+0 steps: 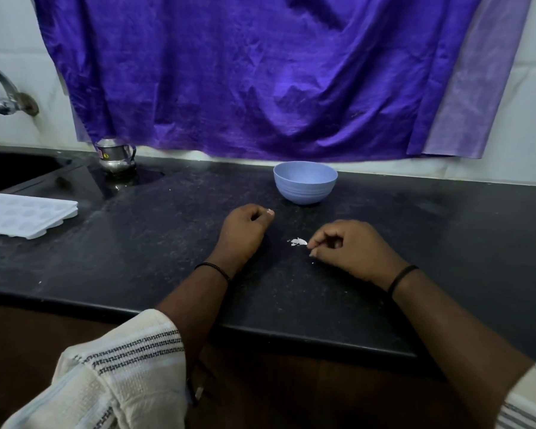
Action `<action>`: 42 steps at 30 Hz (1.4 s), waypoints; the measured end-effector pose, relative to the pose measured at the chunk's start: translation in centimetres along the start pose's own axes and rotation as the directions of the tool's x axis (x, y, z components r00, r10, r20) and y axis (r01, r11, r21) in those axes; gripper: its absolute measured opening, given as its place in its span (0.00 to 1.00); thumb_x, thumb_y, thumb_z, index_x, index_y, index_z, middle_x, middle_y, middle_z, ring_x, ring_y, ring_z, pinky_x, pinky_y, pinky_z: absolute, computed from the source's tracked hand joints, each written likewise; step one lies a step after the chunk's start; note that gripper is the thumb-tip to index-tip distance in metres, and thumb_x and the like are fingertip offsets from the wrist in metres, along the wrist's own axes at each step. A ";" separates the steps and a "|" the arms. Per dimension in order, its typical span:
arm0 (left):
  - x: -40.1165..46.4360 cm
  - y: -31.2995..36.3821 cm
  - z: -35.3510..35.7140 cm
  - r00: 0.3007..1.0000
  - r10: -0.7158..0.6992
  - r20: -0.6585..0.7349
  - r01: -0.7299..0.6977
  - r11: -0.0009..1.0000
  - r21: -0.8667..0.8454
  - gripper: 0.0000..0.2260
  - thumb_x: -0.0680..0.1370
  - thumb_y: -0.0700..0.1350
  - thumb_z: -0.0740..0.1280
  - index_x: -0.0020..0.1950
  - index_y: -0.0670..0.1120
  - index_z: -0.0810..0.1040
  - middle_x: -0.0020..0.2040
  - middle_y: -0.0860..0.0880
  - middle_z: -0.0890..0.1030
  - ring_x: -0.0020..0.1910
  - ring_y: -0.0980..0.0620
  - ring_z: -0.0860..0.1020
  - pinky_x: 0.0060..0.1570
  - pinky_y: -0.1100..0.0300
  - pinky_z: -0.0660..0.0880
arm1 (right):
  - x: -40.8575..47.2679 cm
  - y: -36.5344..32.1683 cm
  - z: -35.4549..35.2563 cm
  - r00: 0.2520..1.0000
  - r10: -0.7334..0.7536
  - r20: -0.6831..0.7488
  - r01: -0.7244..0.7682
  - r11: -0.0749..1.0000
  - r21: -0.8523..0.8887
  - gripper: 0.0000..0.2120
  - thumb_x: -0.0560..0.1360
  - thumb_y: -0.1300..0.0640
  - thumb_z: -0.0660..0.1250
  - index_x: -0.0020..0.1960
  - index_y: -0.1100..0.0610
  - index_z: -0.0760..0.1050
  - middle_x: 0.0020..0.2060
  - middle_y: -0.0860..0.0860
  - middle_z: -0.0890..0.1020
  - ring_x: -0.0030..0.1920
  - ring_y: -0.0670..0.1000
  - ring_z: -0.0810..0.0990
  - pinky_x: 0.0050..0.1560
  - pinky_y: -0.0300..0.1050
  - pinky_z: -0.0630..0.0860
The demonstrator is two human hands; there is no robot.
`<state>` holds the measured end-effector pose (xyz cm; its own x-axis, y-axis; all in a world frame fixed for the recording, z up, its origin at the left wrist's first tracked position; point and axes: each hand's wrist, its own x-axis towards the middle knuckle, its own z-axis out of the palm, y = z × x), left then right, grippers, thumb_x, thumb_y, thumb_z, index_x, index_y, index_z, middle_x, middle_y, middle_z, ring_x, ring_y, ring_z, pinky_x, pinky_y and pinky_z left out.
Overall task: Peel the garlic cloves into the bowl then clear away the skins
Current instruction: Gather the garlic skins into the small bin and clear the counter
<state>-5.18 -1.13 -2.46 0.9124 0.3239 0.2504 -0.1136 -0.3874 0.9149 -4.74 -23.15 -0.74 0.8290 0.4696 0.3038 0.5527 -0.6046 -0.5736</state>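
Note:
A light blue bowl (305, 186) stands on the black counter (167, 243) near the back wall; its inside is hidden from this angle. A small pile of white garlic skins (298, 242) lies on the counter in front of the bowl. My right hand (350, 249) rests on the counter just right of the skins, fingers loosely curled, with the index fingertip at the pile's edge and the thumb just below it. My left hand (245, 230) is curled into a fist to the left of the skins; whatever is inside the fist is hidden.
A white moulded tray (25, 213) lies at the left of the counter beside a dark sink (16, 170). A small steel pot (115, 157) stands behind it, under a wall tap (8, 100). A purple cloth (260, 75) hangs over the back wall.

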 end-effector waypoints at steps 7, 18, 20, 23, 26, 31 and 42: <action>0.0 0.0 0.0 1.000 0.023 -0.004 -0.023 1.000 0.018 0.09 0.80 0.48 0.68 0.46 0.43 0.82 0.39 0.48 0.82 0.36 0.54 0.77 0.43 0.56 0.76 | 1.1 0.6 1.4 0.990 0.122 -0.067 -0.124 0.992 -0.017 0.09 0.68 0.51 0.79 0.39 0.52 0.81 0.33 0.46 0.80 0.32 0.41 0.74 0.37 0.38 0.72; -0.2 0.2 0.1 1.000 0.028 -0.006 -0.028 0.999 0.035 0.10 0.80 0.48 0.68 0.46 0.41 0.82 0.37 0.47 0.81 0.34 0.54 0.76 0.38 0.59 0.74 | 1.3 0.4 1.8 0.978 0.146 -0.147 -0.151 0.988 -0.021 0.10 0.76 0.64 0.68 0.48 0.52 0.84 0.44 0.46 0.85 0.45 0.43 0.81 0.51 0.34 0.76; -0.2 0.3 0.0 1.000 0.029 -0.001 -0.028 0.999 0.043 0.10 0.80 0.48 0.68 0.46 0.41 0.82 0.40 0.45 0.82 0.35 0.53 0.77 0.40 0.57 0.76 | 1.6 -0.5 2.5 0.985 0.122 -0.118 -0.123 0.992 -0.002 0.10 0.76 0.65 0.68 0.50 0.53 0.85 0.45 0.46 0.85 0.47 0.43 0.82 0.54 0.35 0.76; -0.2 0.3 0.1 1.000 0.031 0.006 -0.031 0.998 0.053 0.09 0.80 0.48 0.68 0.46 0.44 0.82 0.42 0.47 0.82 0.39 0.52 0.79 0.44 0.55 0.76 | 2.0 -1.3 2.7 0.981 0.109 -0.161 -0.099 0.993 0.071 0.10 0.76 0.66 0.69 0.51 0.54 0.85 0.46 0.46 0.86 0.46 0.42 0.83 0.52 0.30 0.74; -0.1 0.2 0.1 1.000 0.025 -0.006 -0.024 0.999 0.040 0.08 0.80 0.48 0.68 0.45 0.44 0.82 0.41 0.49 0.82 0.40 0.52 0.79 0.45 0.56 0.76 | 1.8 -0.9 2.2 0.968 0.162 -0.191 -0.150 0.986 0.074 0.10 0.74 0.65 0.72 0.50 0.52 0.84 0.46 0.47 0.86 0.45 0.43 0.83 0.56 0.38 0.78; 0.0 0.2 0.1 1.000 0.017 -0.002 -0.016 0.999 0.030 0.09 0.80 0.48 0.68 0.46 0.43 0.83 0.45 0.48 0.83 0.46 0.49 0.81 0.49 0.54 0.77 | 1.8 -1.7 2.1 0.981 0.177 -0.072 -0.180 0.983 -0.036 0.13 0.72 0.63 0.75 0.55 0.52 0.84 0.47 0.50 0.86 0.50 0.47 0.82 0.60 0.42 0.76; -0.4 0.8 -0.1 1.000 0.000 -0.013 0.000 1.000 -0.030 0.12 0.81 0.47 0.66 0.48 0.40 0.82 0.46 0.42 0.83 0.47 0.45 0.81 0.50 0.51 0.78 | 4.3 -1.9 3.5 0.974 -0.224 0.034 0.226 0.966 -0.122 0.08 0.77 0.62 0.68 0.53 0.57 0.83 0.51 0.51 0.84 0.51 0.47 0.80 0.56 0.42 0.77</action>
<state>-5.69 -1.45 -1.80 0.9071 0.3353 0.2544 -0.1255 -0.3614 0.9239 -2.48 -17.71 -1.00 0.6808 0.6144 0.3988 0.7322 -0.5567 -0.3924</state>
